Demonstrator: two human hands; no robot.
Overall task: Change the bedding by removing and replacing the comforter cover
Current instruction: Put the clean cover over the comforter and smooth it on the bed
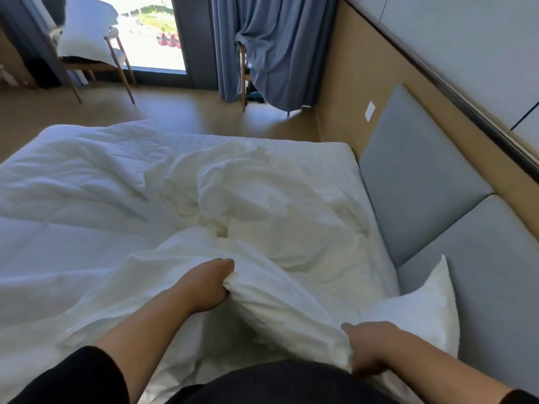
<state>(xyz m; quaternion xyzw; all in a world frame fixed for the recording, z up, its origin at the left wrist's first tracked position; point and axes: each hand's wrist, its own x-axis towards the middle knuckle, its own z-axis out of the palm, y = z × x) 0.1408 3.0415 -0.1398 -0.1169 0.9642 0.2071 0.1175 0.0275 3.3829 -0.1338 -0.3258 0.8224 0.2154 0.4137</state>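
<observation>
Two hands, left hand (208, 282) and right hand (369, 349), fingers clenched on one comforter cover (277, 304).

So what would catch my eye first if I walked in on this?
Probably the two bare hands at the bottom: the left hand and right hand both grip a bunched white cover. Beyond them a rumpled white comforter fills the bed, and a pillow leans against the grey headboard at right.

The bed (335, 153) carries a rumpled white comforter (87, 185) and a pillow (423, 304)
</observation>
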